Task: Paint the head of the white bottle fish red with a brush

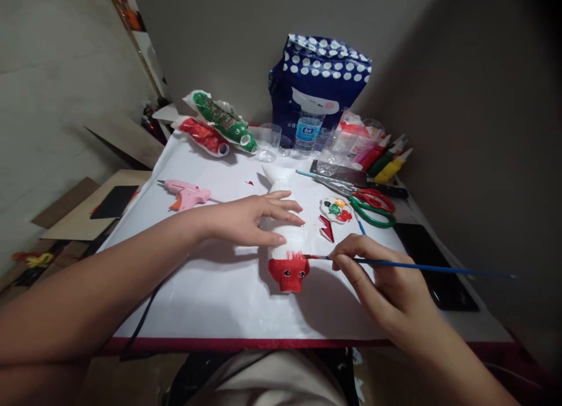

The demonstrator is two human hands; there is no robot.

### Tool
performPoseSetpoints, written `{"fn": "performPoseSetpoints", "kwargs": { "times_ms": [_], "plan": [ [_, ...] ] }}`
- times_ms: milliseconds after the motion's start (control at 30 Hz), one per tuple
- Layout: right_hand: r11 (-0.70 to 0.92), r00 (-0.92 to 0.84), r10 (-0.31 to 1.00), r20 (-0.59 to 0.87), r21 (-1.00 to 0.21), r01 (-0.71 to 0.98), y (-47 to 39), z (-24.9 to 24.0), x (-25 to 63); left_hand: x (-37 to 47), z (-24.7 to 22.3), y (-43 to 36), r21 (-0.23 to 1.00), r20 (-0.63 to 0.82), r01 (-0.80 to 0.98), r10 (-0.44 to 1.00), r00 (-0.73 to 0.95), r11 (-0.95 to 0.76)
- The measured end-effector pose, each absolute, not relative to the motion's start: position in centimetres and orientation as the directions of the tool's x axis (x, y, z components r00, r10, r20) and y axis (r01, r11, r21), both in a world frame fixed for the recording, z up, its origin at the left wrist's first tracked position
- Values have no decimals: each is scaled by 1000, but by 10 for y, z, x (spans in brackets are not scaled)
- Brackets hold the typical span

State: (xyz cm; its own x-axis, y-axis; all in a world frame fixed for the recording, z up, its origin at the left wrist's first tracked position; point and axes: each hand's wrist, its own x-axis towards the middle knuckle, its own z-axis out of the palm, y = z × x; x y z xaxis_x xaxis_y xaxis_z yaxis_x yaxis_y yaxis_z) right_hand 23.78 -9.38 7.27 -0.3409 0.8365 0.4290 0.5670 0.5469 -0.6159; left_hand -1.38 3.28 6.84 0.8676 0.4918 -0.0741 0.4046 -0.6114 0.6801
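Observation:
A white fish-shaped craft (288, 272) lies in front of me, its head painted red with two black-and-white eyes. Across its white body rests my left hand (259, 215), open, fingers spread and pressing lightly on top. My right hand (381, 277) pinches a blue-handled paintbrush (408, 265). The brush tip, loaded with red, touches the body just behind the red head, where short red strokes fade into white. Right of the fish sits a small white palette (326, 214) with black, green, orange and red paint. Beside it lies a dark red scrap (326, 228).
Left stands a pink glue gun (187, 195). Behind it are a green fish (226, 122) and a red fish (202, 136). A water bottle (307, 133), plastic cups and a blue bag (322, 81) stand at the back. Scissors (373, 211), paint bottles (393, 166) and a black phone (434, 265) lie right.

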Motion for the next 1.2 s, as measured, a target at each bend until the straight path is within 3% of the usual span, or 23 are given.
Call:
{"fn": "performPoseSetpoints", "kwargs": {
  "times_ms": [500,967,1100,1200],
  "plan": [
    [502,-297,865,404,-688,524,-91,68,237,-14,69,33,682,-76,403,488,869,-611],
    [456,-173,878,446,-673,582,-98,60,240,-13,69,35,709,-73,392,492,867,-586],
    [485,-278,875,397,-715,504,-95,68,237,-14,66,36,713,-59,383,494,867,-587],
    [535,-357,844,400,-664,523,-87,74,232,-15,65,36,716,-50,377,496,867,-587]
  ]
}}
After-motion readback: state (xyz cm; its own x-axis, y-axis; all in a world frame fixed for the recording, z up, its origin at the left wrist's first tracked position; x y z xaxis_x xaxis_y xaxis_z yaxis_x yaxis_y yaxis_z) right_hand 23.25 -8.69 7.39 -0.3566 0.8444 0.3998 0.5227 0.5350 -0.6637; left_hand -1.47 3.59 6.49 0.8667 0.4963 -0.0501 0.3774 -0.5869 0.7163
